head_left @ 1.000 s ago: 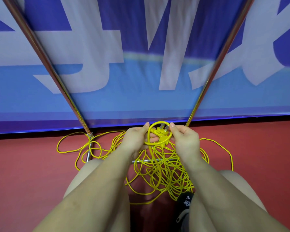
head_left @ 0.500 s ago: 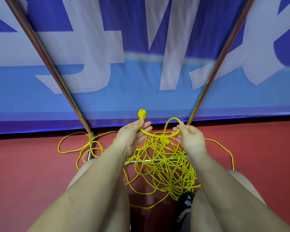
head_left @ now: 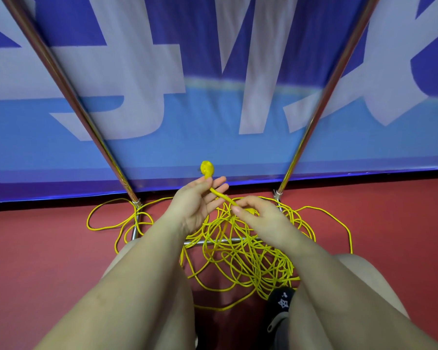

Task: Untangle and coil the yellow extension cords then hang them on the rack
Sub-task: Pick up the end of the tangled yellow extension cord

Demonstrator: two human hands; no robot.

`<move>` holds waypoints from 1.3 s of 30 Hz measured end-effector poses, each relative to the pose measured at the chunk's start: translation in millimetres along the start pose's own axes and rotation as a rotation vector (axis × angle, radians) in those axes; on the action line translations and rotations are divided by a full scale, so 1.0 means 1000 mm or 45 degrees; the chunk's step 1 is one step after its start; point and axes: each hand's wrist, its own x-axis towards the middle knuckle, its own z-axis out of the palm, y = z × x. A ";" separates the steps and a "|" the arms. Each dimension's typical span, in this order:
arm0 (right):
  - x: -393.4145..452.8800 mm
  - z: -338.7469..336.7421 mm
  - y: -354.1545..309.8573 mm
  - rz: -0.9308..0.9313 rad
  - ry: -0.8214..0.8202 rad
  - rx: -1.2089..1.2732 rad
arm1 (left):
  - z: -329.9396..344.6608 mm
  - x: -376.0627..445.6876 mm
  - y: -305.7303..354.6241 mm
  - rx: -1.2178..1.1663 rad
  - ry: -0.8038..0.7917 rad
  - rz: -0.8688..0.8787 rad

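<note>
Head view: left hand (head_left: 195,205) and right hand (head_left: 261,218) pinching plug end (head_left: 207,168); pulling hard risks tightening tangled cord (head_left: 238,253).

A big blue banner (head_left: 213,122) with huge white letters fills the back. Its top part is dark blue and its lower part is light blue. Below the banner lies a red floor (head_left: 36,248). A dark gap runs along the banner's bottom edge, just above the floor.

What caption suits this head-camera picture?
Left hand and right hand hold the plug end above tangled yellow cord.
</note>
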 end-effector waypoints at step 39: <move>-0.004 -0.030 -0.008 0.304 0.260 0.903 | -0.008 -0.012 -0.032 1.443 -0.374 0.289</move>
